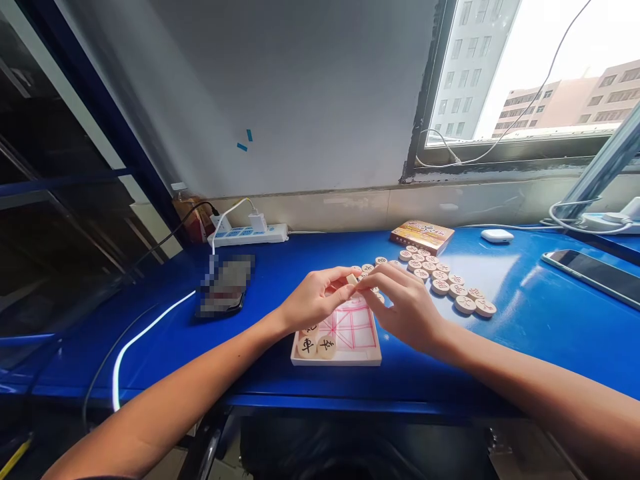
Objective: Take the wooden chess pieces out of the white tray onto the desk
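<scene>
Above a shallow white box (357,333) with pink grid lines on its floor, my two hands meet fingertip to fingertip. My left hand (323,291) pinches a small pale xiangqi piece (352,279) between thumb and fingers. The fingers of my right hand (403,300) are drawn together at the same piece and touch its right side. Black-marked xiangqi pieces (327,346) lie in the box's near left corner; my left hand hides part of the box's far side. Behind my hands, more black-marked pieces (381,261) are partly covered.
Rows of red-marked pieces (441,287) lie right of my hands, before a cardboard box (423,236). A phone (595,273) and a white earbud case (497,236) are farther right. At left are a blurred dark device (227,285), a power strip (250,234) and a white cable (145,330).
</scene>
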### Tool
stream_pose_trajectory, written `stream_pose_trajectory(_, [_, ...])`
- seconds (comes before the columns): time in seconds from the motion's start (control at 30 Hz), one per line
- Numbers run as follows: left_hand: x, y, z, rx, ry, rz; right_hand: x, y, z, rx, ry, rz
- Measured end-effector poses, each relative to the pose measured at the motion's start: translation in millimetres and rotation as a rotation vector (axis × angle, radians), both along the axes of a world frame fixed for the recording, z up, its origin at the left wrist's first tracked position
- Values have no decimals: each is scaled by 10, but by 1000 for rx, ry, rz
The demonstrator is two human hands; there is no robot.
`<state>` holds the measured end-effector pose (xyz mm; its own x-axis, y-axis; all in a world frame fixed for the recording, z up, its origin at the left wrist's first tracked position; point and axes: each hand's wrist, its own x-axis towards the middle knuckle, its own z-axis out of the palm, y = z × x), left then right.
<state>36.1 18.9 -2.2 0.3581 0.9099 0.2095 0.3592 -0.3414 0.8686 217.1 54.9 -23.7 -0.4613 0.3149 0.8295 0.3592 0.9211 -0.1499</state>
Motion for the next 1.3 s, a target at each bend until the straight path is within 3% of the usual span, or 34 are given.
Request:
stream_pose_trajectory(0.23, [-20,6,-37,-45,-17,-39,32,50,-9,-105,-146,43])
stream_pose_trajectory(0.37, [-34,-17,6,-65,-1,-28,50,70,37,-48,-219,79])
stream_pose_trajectory(0.47, [-80,-41,93,-86,158,-68,149,95,162,4,-345,0])
stream_pose_trajectory(0.57, [-131,-66,175,32,412,-77,335,164,268,5,-556,-83])
stream_pose_trajectory(0.67, [-149,-96,226,176,547,-67,505,240,288,-59,-723,-112])
stream_pose_trajectory(0.77, [-158,-125,273,224,609,-136,564,254,275,-115,-811,-155])
stream_pose_trajectory(1.03, [-359,-131,358,28,836,-355,516,219,262,-118,-841,-217])
stream_pose_trajectory(1.3, [-286,-140,251,108,927,-274,448,343,167,-82,-742,-280])
